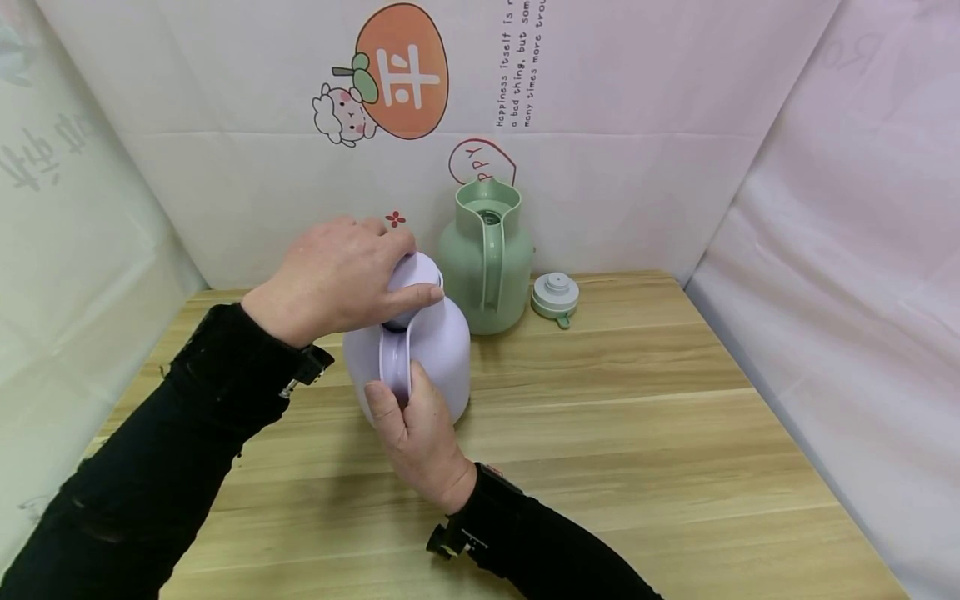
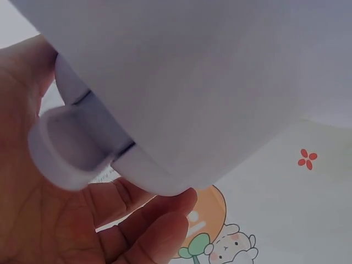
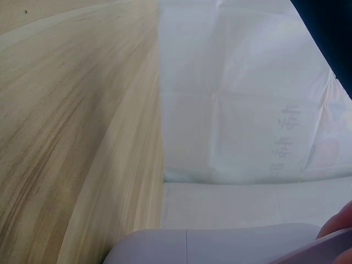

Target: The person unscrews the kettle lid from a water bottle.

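A lavender jug (image 1: 444, 346) stands on the wooden table (image 1: 637, 433) near its middle. My left hand (image 1: 341, 275) lies over the top of the jug, fingers and thumb curled round its lavender lid (image 1: 417, 272). My right hand (image 1: 417, 429) grips the jug's handle (image 1: 395, 360) from the near side, thumb on the left of the handle. In the left wrist view the lid (image 2: 69, 148) sits against my palm (image 2: 49, 220) with the jug's body (image 2: 209, 82) filling the frame. The right wrist view catches only the jug's edge (image 3: 220, 245) and one fingertip (image 3: 338, 221).
A pale green jug (image 1: 486, 258) stands open-topped just behind the lavender one, close to the back wall. Its green lid (image 1: 556, 297) lies on the table to its right. White sheets wall in the table on the left, back and right.
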Tool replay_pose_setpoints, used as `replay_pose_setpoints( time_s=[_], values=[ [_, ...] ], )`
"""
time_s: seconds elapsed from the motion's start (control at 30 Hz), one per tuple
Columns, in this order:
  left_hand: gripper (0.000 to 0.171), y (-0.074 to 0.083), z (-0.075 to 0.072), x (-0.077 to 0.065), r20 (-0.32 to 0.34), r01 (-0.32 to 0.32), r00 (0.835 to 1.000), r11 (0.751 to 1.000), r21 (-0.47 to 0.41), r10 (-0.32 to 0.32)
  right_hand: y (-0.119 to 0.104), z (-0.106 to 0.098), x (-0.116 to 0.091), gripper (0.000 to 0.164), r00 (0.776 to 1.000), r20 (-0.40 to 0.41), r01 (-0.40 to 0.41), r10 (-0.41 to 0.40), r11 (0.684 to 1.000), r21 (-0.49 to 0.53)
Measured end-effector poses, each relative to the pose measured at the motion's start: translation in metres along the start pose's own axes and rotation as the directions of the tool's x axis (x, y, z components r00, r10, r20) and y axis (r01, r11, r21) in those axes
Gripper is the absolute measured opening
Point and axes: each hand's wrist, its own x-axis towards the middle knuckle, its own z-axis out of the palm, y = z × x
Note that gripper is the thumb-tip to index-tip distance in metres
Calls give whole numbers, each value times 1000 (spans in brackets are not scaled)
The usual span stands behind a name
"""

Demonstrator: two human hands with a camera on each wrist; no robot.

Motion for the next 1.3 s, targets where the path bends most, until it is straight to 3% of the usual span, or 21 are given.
replay_pose_setpoints(
  time_s=[0.33,0.8,1.13,1.3],
  values=[
    [60,1,-1,-1,-14,19,1000,1000,24,-18,0,1,0,31,1000,-4,3,-3,1000,13],
    [66,-2,-6,-4,56,94,994,995,-32,-92,0,1,0,29,1000,-11,9,-9,1000,4],
    [47,-11,-3,-11,3,72,997,991,-112,-72,0,0,0,35,1000,-14,11,-10,1000,2],
    [43,-21,-4,-13,36,0,999,979,-203,7,1,0,0,35,1000,-25,19,-19,1000,-8]
  ],
)
